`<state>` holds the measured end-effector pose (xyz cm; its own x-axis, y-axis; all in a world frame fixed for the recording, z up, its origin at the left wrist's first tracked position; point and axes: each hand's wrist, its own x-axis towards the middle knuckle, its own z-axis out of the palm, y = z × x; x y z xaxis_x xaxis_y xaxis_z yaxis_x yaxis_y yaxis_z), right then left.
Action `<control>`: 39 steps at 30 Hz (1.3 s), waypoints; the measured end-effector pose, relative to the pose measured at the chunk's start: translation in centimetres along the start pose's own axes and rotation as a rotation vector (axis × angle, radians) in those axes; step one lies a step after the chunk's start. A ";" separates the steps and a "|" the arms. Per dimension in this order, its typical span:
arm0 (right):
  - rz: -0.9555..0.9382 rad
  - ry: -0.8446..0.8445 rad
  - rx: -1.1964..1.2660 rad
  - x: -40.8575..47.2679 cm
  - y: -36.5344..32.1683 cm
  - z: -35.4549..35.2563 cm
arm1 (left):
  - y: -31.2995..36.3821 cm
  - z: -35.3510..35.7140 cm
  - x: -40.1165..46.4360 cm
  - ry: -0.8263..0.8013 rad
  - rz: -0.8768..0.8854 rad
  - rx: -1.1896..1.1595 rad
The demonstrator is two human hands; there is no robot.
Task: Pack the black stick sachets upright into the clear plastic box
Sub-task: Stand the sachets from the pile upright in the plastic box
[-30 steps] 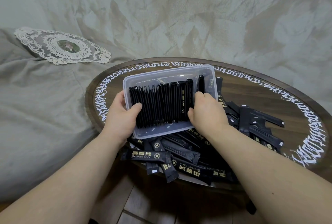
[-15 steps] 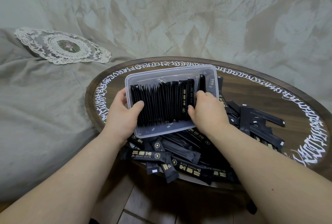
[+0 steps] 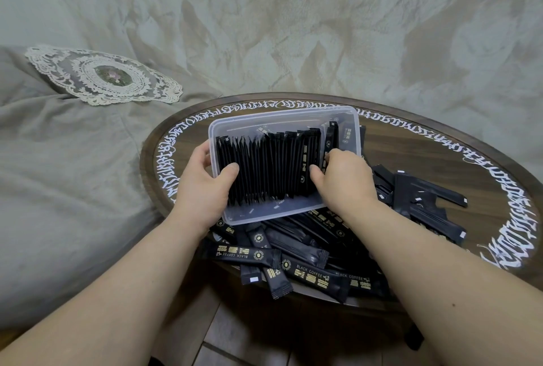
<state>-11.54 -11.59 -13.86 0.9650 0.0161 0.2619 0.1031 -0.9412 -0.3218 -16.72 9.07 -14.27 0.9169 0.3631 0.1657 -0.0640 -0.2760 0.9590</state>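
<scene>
Little has changed: the left hand still grips the clear box; the right hand keeps pinching upright sachets.

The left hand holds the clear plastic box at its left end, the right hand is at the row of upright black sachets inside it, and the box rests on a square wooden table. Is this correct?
One detail is wrong: the table is round, not square, as the head view shows. The rest holds: the left hand grips the clear plastic box at its left end, and the right hand is at the row of upright black sachets inside it.
</scene>
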 end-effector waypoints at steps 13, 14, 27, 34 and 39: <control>-0.100 0.071 0.201 -0.9 0.1 -0.2 | -0.3 -0.1 0.3 0.020 -0.009 0.017; -0.128 0.080 0.188 -0.9 0.1 0.0 | -0.3 -0.1 0.3 0.018 -0.008 0.016; -0.105 -0.008 0.014 -0.3 -0.1 1.2 | -0.4 0.0 0.2 0.004 -0.017 0.013; 0.000 -0.006 0.027 -0.3 -0.5 1.5 | 0.0 0.1 -0.1 0.004 -0.025 0.008; 0.038 0.018 0.073 -0.1 -0.5 1.3 | 0.5 0.4 -0.4 0.039 -0.027 0.012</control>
<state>-11.43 -10.68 -14.89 0.9642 -0.0259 0.2641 0.0842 -0.9139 -0.3971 -16.97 8.42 -14.00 0.9023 0.4046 0.1487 -0.0347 -0.2758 0.9606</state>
